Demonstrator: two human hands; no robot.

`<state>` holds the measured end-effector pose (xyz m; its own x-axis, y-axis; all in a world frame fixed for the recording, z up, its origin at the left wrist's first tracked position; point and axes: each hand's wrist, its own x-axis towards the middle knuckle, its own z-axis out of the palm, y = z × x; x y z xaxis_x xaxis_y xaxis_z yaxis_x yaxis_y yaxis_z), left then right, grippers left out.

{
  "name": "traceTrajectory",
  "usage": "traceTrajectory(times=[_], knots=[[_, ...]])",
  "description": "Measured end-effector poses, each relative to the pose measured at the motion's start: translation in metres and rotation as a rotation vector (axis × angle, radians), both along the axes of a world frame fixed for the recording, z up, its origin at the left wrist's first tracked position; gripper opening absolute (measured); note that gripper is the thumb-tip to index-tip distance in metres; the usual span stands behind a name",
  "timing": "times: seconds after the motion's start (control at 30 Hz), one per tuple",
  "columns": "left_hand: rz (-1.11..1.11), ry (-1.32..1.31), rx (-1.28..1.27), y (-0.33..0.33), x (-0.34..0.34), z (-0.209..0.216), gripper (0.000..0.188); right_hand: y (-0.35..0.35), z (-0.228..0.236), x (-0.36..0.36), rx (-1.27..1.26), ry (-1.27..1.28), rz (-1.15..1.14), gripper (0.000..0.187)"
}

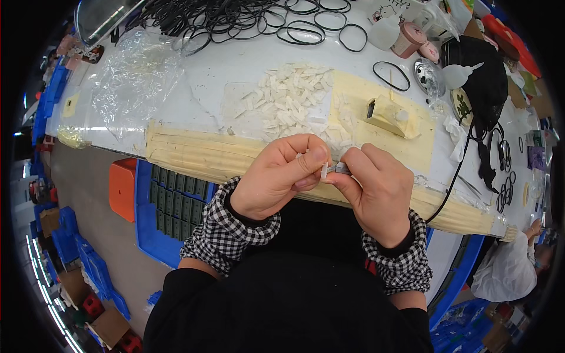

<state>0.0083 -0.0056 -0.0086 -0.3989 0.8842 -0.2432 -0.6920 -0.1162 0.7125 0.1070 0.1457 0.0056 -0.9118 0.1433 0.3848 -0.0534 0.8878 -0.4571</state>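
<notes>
My left hand (285, 173) pinches a small white plastic piece (324, 170) between thumb and forefinger. Close against it, my right hand (376, 185) grips a small grey part (341, 168) with thumb and fingers; its exact kind cannot be made out. The two parts meet or nearly meet above the table's front edge. Just beyond my hands lies a loose pile of similar whitish plastic pieces (288, 100), spread partly over a yellow sheet (359, 88). A block wrapped in yellow tape (391, 116) sits on that sheet, right of the pile.
Black rubber rings (300, 32) heap at the back. Crumpled clear plastic film (138, 76) lies left. A black bag (479, 82) and bottles crowd the right. Below the padded edge (200, 150) stand an orange stool (122, 189) and a blue crate (143, 217) of dark parts. A co-worker (507, 270) is at right.
</notes>
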Motion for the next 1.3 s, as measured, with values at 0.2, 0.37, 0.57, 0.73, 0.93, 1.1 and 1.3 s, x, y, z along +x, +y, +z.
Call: traceTrajectory(times=[0.2, 0.37, 0.57, 0.73, 0.93, 1.1, 1.3], knots=[[0.009, 0.035, -0.016, 0.0, -0.001, 0.002, 0.024, 0.0, 0.0, 0.001, -0.018, -0.01, 0.01, 0.033], [0.019, 0.027, -0.013, 0.0, 0.001, 0.0, 0.024, 0.0, -0.001, 0.0, -0.02, 0.007, 0.007, 0.033], [0.05, 0.088, -0.075, 0.0, 0.001, 0.006, 0.023, 0.001, -0.001, 0.001, 0.026, 0.003, 0.005, 0.034], [0.069, 0.132, -0.117, -0.002, 0.0, 0.009, 0.022, 0.001, 0.001, 0.002, 0.052, -0.032, 0.024, 0.033], [0.182, 0.171, -0.167, -0.001, 0.003, 0.008, 0.02, 0.006, -0.003, 0.002, -0.059, 0.0, 0.004, 0.032], [0.315, 0.123, -0.143, -0.001, -0.002, 0.005, 0.016, 0.01, -0.012, 0.009, -0.196, -0.064, -0.1, 0.016], [0.342, -0.018, 0.011, -0.003, -0.009, 0.0, 0.017, -0.005, -0.016, 0.006, -0.157, -0.096, 0.011, 0.013]])
